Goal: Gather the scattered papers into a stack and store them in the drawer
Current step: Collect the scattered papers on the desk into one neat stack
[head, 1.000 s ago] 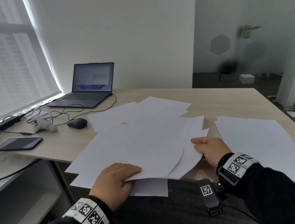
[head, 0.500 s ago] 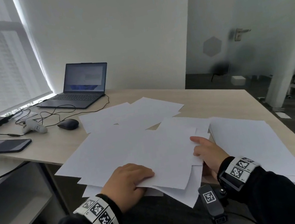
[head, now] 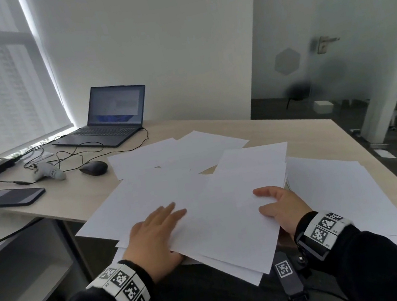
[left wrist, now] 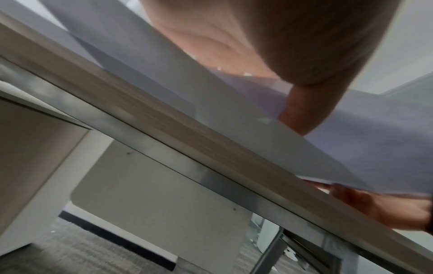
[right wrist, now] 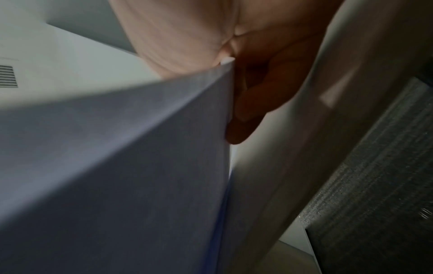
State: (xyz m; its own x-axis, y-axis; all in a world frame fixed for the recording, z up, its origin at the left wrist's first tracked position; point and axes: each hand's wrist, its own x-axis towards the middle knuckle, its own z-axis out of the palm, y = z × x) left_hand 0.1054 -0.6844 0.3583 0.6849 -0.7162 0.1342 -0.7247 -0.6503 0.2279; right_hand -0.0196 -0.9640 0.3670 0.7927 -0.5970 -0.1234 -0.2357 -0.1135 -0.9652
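Observation:
White papers (head: 147,199) lie scattered and overlapping on the wooden desk (head: 309,136), and some overhang its near edge. My left hand (head: 154,237) rests on the sheets with straight fingers. Its thumb (left wrist: 302,111) sits under an overhanging sheet, pinching it. My right hand (head: 281,204) grips the right edge of the top sheets (head: 226,225), thumb above and fingers (right wrist: 246,111) beneath. A squarer stack of papers (head: 346,198) lies to the right. More sheets (head: 179,151) lie farther back. No drawer is visible.
At the back left of the desk are an open laptop (head: 111,115), a black mouse (head: 93,168), a phone (head: 12,197), a white device (head: 48,171) and cables. A white shelf unit (head: 13,262) stands left of the desk. A glass door is at right.
The sheets in my hands have turned and slid right, toward the right stack. My left fingers have straightened and reached forward. The right hand has moved up along the paper's edge.

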